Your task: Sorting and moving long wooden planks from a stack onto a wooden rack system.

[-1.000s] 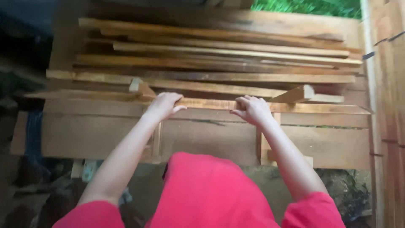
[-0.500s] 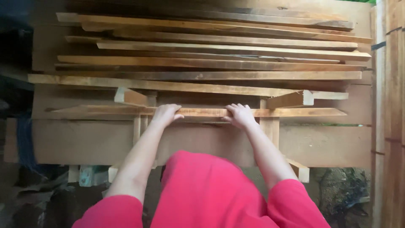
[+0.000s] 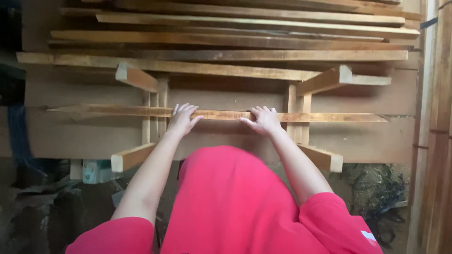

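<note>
Stacked planks [image 3: 235,35] fill the far part of the scene, long rough boards lying crosswise one above another, with more timber [image 3: 435,117] standing on edge along the right side and dark ground and debris low on the left and right. Nearer, a wooden rack [image 3: 301,106] of upright posts and angled arms stands against a broad board.

Across that rack lies a thin wooden strip [image 3: 226,114], running from a pointed left end to a tapered right end, roughly level. Both hands are on it, close to its middle. The left hand [image 3: 182,120] lies flat on top with fingers spread and nearly straight, palm down, not wrapped round. The right hand [image 3: 264,120] rests the same way, fingers a little curled over the far edge, thumb towards the left. Whether either thumb hooks under the strip cannot be told.

As a judgement: the strip is long and slender and held only near its middle, so its free ends could sag, swing or catch on a post or arm of the rack. With open palms rather than a closed grip it could slide sideways or tip off the near side. The rough, splintery edges may also snag the bare fingers
</note>
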